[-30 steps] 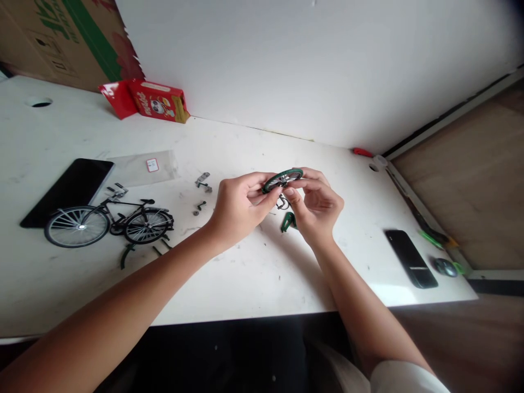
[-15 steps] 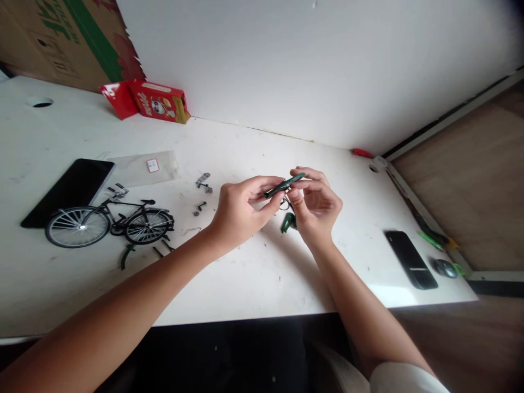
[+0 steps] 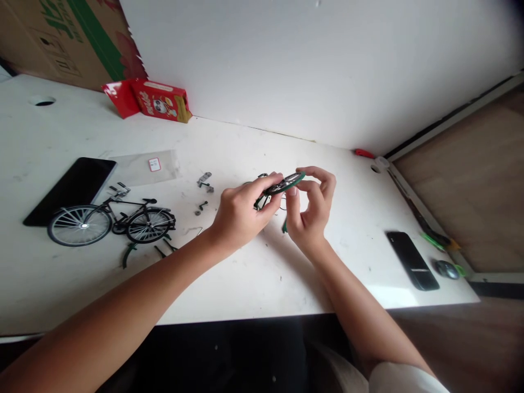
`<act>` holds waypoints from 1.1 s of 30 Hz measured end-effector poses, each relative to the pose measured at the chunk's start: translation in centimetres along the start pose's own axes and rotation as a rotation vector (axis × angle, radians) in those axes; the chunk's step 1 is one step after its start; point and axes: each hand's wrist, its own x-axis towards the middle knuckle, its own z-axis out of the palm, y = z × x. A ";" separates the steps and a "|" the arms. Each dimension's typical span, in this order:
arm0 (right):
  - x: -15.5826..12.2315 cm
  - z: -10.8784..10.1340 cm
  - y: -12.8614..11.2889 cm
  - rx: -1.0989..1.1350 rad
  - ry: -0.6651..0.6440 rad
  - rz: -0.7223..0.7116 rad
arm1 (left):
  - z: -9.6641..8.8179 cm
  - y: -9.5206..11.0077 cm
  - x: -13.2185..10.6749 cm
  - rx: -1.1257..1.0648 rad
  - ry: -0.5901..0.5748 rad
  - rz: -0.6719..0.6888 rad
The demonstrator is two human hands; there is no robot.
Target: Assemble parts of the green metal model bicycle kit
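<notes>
Thumb and forefinger of the left hand [image 3: 239, 215] pinch the left edge of a small green-rimmed wheel [image 3: 286, 183], held clear of the white table [image 3: 245, 284] just above the middle of the frame. The right hand [image 3: 309, 215] closes thumb and forefinger on the wheel's right edge, its other fingers curled loosely behind.

The wheel lies tilted nearly flat. It is a thin ring with fine silvery spokes, and a dark wiry part hangs under it, too small to make out. It is probably best gripped by the rim alone, with light pressure, since the spokes look easy to bend.

A curved green piece [image 3: 284, 225] lies on the table just below the hands. At centre left stands a black model bicycle [image 3: 112, 221], with a glossy dark phone [image 3: 69, 188] behind it. Small grey metal bits [image 3: 203, 180] are scattered between the bicycle and the hands.
</notes>
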 end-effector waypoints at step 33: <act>-0.2 0.2 0.5 0.164 0.135 0.112 | 0.5 0.9 0.0 -0.483 -0.013 -0.513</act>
